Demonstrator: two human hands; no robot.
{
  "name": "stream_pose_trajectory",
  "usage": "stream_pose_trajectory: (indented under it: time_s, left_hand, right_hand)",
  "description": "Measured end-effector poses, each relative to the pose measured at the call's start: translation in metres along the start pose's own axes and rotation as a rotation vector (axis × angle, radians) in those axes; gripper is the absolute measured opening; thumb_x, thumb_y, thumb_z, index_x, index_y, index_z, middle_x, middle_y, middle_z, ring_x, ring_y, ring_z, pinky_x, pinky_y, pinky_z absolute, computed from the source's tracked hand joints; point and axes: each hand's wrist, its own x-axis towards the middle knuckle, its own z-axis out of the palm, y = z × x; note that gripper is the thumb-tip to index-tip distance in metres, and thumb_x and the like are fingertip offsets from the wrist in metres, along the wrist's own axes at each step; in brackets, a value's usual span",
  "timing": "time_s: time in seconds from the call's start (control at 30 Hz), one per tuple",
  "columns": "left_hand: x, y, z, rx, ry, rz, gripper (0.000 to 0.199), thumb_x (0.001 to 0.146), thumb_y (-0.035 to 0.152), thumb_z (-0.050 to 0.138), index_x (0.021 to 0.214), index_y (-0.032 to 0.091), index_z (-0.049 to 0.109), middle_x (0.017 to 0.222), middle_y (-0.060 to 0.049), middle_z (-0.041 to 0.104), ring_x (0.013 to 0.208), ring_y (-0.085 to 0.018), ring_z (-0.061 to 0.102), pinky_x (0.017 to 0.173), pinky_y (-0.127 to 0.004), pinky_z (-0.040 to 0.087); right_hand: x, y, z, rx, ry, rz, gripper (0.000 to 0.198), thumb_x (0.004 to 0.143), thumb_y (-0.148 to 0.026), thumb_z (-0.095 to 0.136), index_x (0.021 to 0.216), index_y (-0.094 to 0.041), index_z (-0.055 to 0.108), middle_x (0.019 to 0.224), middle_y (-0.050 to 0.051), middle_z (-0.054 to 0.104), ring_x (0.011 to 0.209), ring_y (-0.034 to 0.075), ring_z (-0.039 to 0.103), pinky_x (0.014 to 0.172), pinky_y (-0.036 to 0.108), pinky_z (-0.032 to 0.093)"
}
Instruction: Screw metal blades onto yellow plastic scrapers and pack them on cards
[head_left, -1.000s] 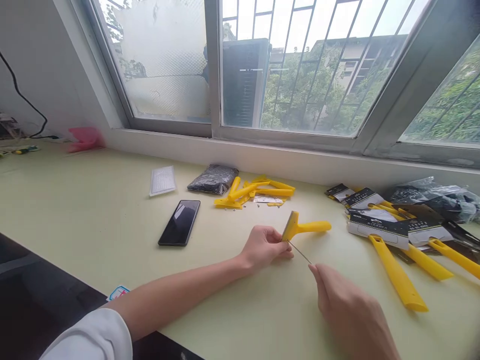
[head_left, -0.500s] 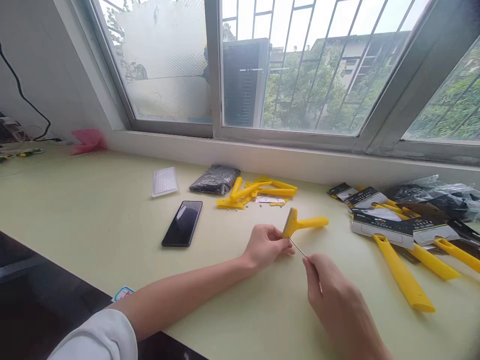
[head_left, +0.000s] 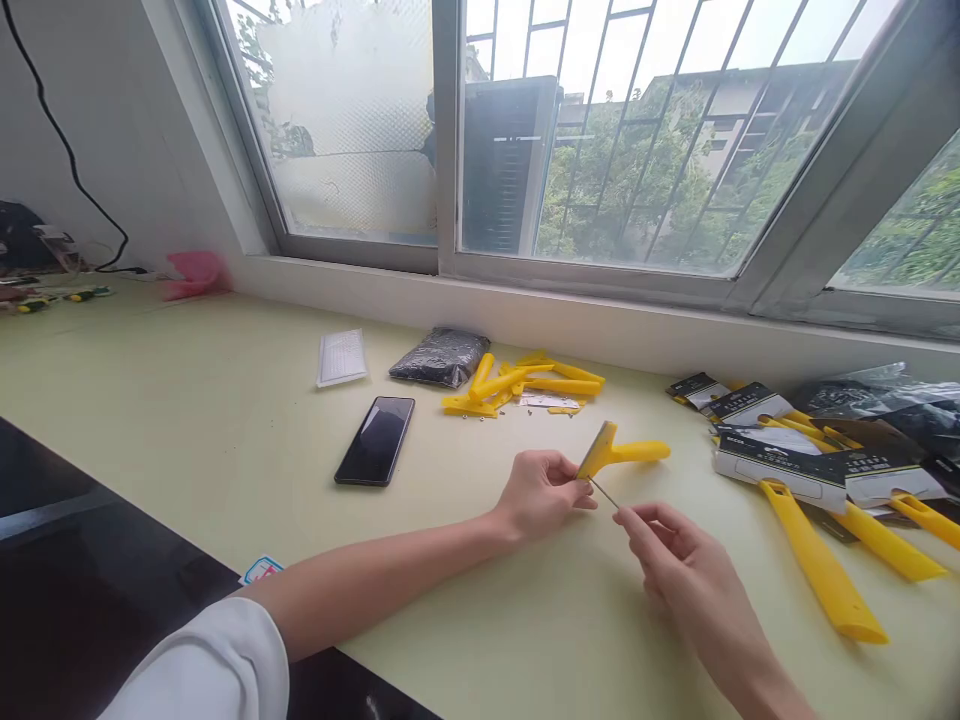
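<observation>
My left hand (head_left: 546, 492) grips the lower end of the head of a yellow scraper (head_left: 598, 450); the scraper's handle points right, above the table. Between the thumb and fingers of my right hand (head_left: 679, 560) is a thin metal rod (head_left: 604, 492) that looks like a hex key. Its far tip meets the scraper's head close to my left fingertips. My right fingers hide its near end. Beyond them lie yellow scraper parts (head_left: 517, 383) in a loose pile, with a few tiny screws (head_left: 482, 418) in front.
To the left lie a black phone (head_left: 375, 440), a clear plastic case (head_left: 342, 358) and a dark plastic-wrapped packet (head_left: 441, 357). Yellow scrapers (head_left: 825, 565) with black-and-white card packaging (head_left: 780, 468) are heaped at right. A window sill (head_left: 555, 315) borders the table's back.
My right hand has turned, its fingers now more spread around the rod's near end. The view has shifted slightly left. My left hand keeps hold of the scraper.
</observation>
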Motion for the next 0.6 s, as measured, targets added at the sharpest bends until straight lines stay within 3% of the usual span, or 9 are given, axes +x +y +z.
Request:
stream_pose_trajectory:
  time_s: [0.1, 0.23, 0.4, 0.6]
  left_hand:
    - [0.000, -0.002, -0.001, 0.015, 0.005, -0.011, 0.028, 0.072, 0.032, 0.083, 0.076, 0.011, 0.065, 0.079, -0.009, 0.073, 0.078, -0.027, 0.077, 0.083, -0.047, 0.063]
    - [-0.001, -0.001, -0.001, 0.034, 0.011, 0.004, 0.026, 0.074, 0.032, 0.081, 0.076, 0.012, 0.064, 0.081, -0.009, 0.074, 0.080, -0.027, 0.077, 0.084, -0.046, 0.064]
    - [-0.003, 0.001, 0.000, 0.062, 0.002, 0.044, 0.027, 0.077, 0.034, 0.080, 0.079, 0.011, 0.066, 0.082, -0.011, 0.074, 0.080, -0.029, 0.077, 0.081, -0.046, 0.064]
    - [-0.007, 0.005, 0.001, 0.055, -0.015, 0.082, 0.035, 0.075, 0.042, 0.082, 0.081, 0.010, 0.067, 0.083, -0.011, 0.074, 0.080, -0.029, 0.077, 0.082, -0.045, 0.064]
  right_hand:
    - [-0.003, 0.006, 0.009, -0.123, 0.104, -0.145, 0.041, 0.089, -0.060, 0.062, 0.080, -0.020, 0.055, 0.071, -0.005, 0.041, 0.057, 0.009, 0.026, 0.051, 0.023, 0.025]
    - [-0.003, 0.002, 0.014, -0.144, 0.132, -0.193, 0.043, 0.093, -0.056, 0.058, 0.071, -0.021, 0.046, 0.065, -0.007, 0.031, 0.056, 0.009, 0.021, 0.052, 0.024, 0.023]
    - [-0.007, -0.014, 0.011, 0.090, 0.065, -0.016, 0.046, 0.089, -0.067, 0.058, 0.079, -0.023, 0.052, 0.063, -0.007, 0.028, 0.055, 0.009, 0.021, 0.050, 0.026, 0.018]
    - [-0.005, -0.013, 0.004, 0.420, -0.083, 0.193, 0.053, 0.077, -0.073, 0.069, 0.091, -0.023, 0.056, 0.063, -0.010, 0.021, 0.055, 0.007, 0.009, 0.047, 0.025, 0.011]
